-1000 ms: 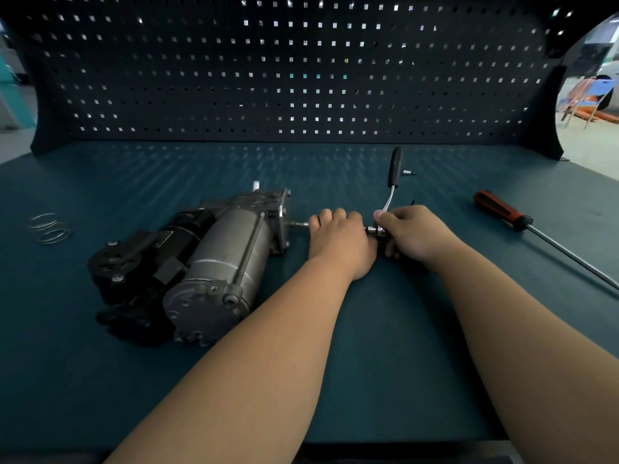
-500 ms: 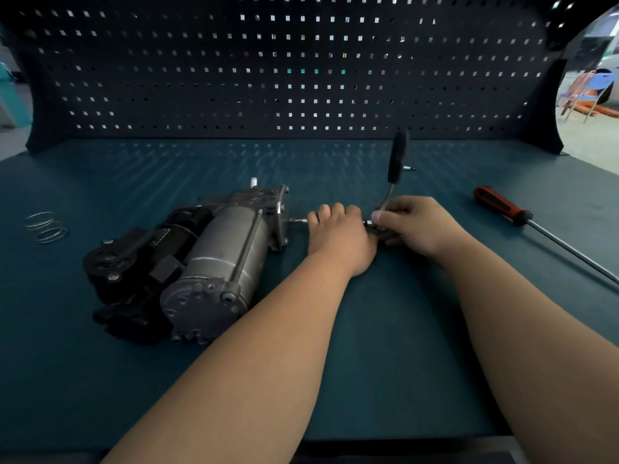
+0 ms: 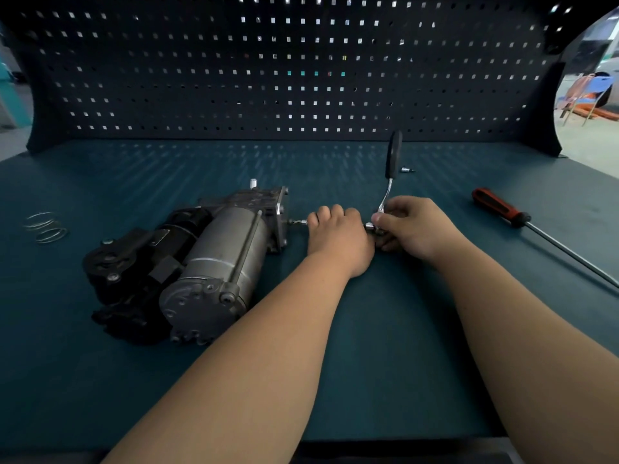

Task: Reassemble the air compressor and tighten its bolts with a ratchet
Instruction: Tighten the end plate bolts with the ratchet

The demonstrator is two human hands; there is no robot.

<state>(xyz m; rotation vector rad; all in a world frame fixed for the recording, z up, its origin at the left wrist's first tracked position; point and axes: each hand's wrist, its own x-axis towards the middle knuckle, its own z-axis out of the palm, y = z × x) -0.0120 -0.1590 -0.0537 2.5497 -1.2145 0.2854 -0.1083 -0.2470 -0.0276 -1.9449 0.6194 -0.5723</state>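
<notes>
On the table, the air compressor is laid just left of the left hand, whose curled grip is closed round the extension bar run sideways into its end plate, while the head of the ratchet is pinched by the right hand.

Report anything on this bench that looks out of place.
Nothing spilled or broken. Wire springs lie loose at the far left, apart from the compressor; a small metal bit lies alone behind the ratchet.
</notes>
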